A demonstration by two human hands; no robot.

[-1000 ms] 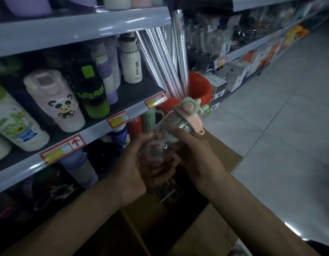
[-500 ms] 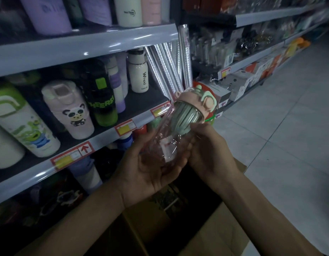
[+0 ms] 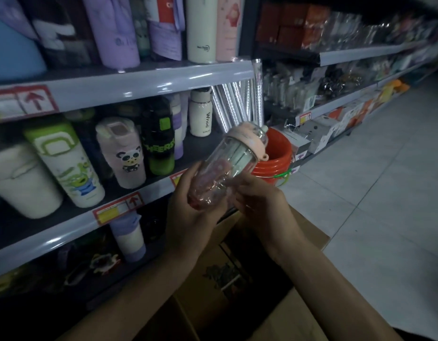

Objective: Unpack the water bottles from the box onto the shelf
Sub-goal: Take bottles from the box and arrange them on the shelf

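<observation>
- Clear water bottle (image 3: 227,168) with a pink lid and a pale green insert is in my hands, tilted, lid end pointing up and to the right, base down-left.
- Bottle sits in the air just in front of the middle shelf (image 3: 72,227) edge, above the open cardboard box (image 3: 294,313).
- My left hand (image 3: 188,212) cups the base and lower body from the left, fingers wrapped around it.
- My right hand (image 3: 259,200) grips the lower body from the right, thumb and fingertips on the clear wall. Both hands clasp the bottle.
- Box is at the near centre, flaps open, interior dark; I can't make out what's inside.
- Orange bucket (image 3: 278,159) stands on the floor just behind the bottle's lid, to the right of the shelf end.
- Silver foil rolls (image 3: 234,104) stand up from the bucket area and lean against the shelf end.
- Middle shelf, left to right: green-and-white alien bottle (image 3: 65,166), pink panda bottle (image 3: 122,153), black-and-green "CHEERS" bottle (image 3: 160,141), small white flask (image 3: 200,114).
- Red arrow price tags (image 3: 119,207) run along the shelf edges.
- Top shelf (image 3: 139,82) carries purple, white and pink tumblers.
- Lower shelf is dim; a white-and-purple cup (image 3: 129,239) shows there.
- Far right: more shelving with boxed goods, grey tiled floor (image 3: 373,193).
</observation>
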